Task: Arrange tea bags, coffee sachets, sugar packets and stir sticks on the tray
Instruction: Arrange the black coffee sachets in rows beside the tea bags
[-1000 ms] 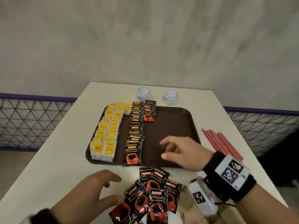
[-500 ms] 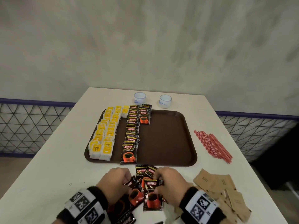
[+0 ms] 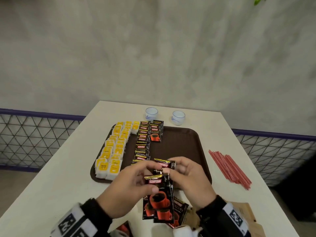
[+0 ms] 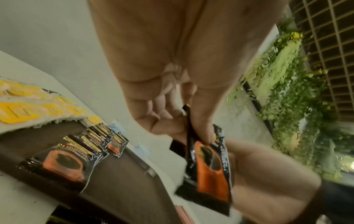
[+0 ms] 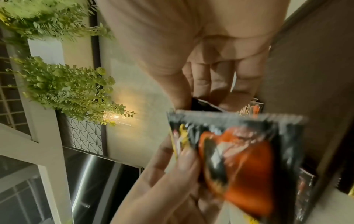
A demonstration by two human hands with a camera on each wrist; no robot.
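Both hands hold a bunch of black-and-red coffee sachets above the near edge of the brown tray. My left hand pinches the sachets with thumb and fingers. Above them my right hand pinches one sachet at its end. On the tray's left part lie rows of yellow-tagged tea bags and a column of coffee sachets. Red stir sticks lie on the table right of the tray. Brown sugar packets lie at the near right.
Two small white cups stand on the white table behind the tray. More coffee sachets lie on the table under my hands. A wire fence runs behind the table on both sides.
My hands closed on the loose sachets near the table's front edge and lifted a bunch of them toward the tray's near edge.
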